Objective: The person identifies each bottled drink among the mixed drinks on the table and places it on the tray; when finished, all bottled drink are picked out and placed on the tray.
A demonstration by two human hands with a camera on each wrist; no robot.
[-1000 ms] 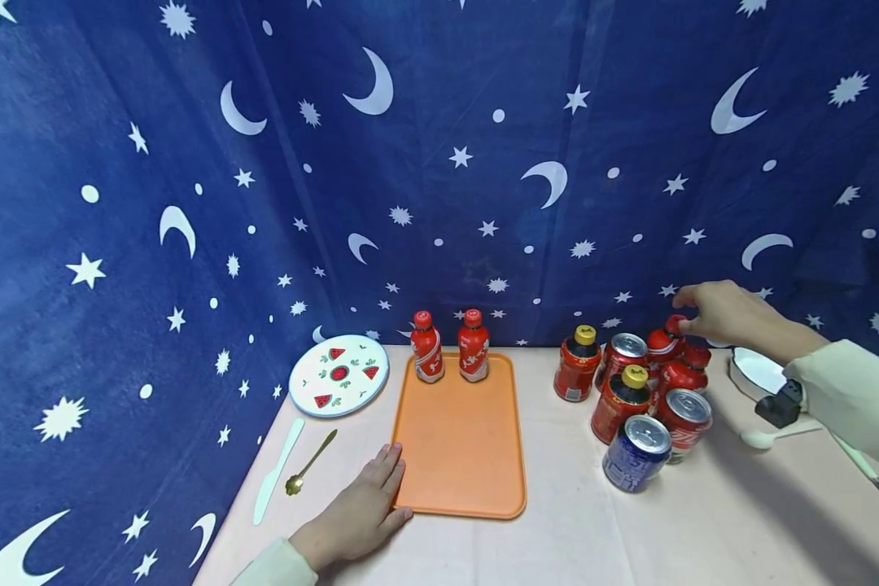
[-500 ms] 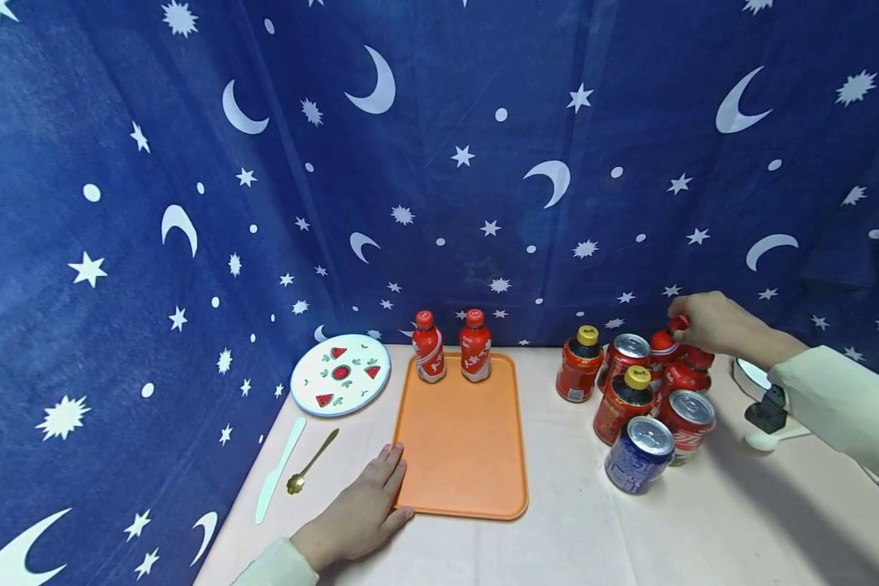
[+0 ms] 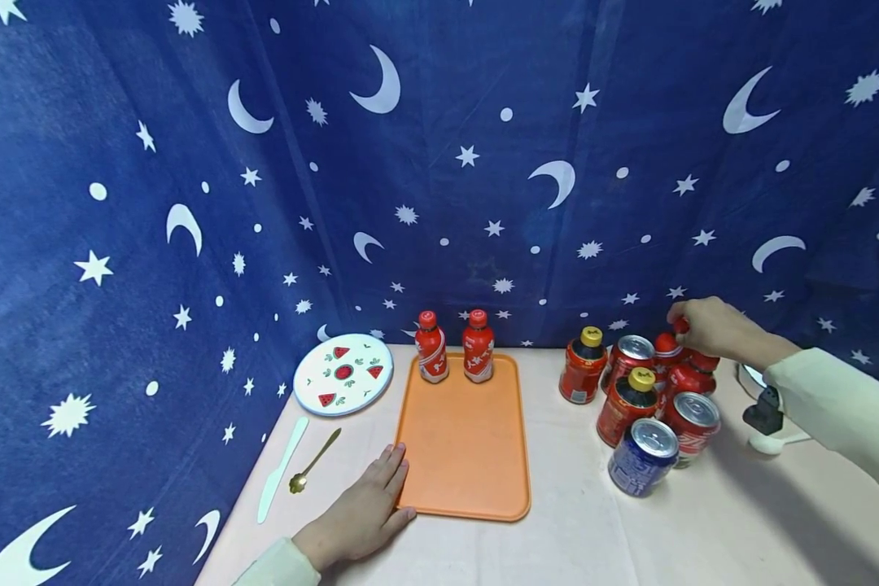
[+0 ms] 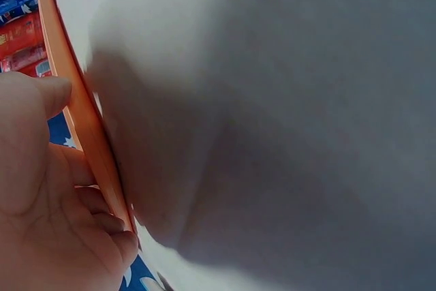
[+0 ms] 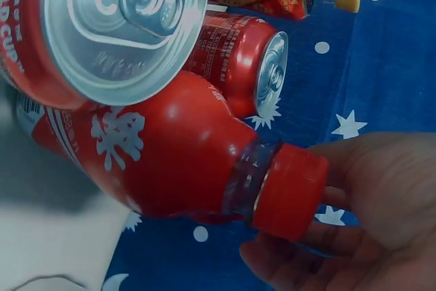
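- Left grip (image 3: 359, 514), fingers extended, touches the near-left corner of an orange rectangular plastic tray (image 3: 465, 452).
- Right grip (image 3: 719, 327) pinches the cap (image 3: 680, 325) of a glossy red plastic bottle (image 3: 666, 345) near the counter's (image 3: 557, 488) far edge; probably weighty, slick; best held around its neck.

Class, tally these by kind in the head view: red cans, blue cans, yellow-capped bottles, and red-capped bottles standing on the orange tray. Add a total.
Red cans: 2
Blue can: 1
Yellow-capped bottles: 2
Red-capped bottles on the orange tray: 2
Total, tray not counted: 7
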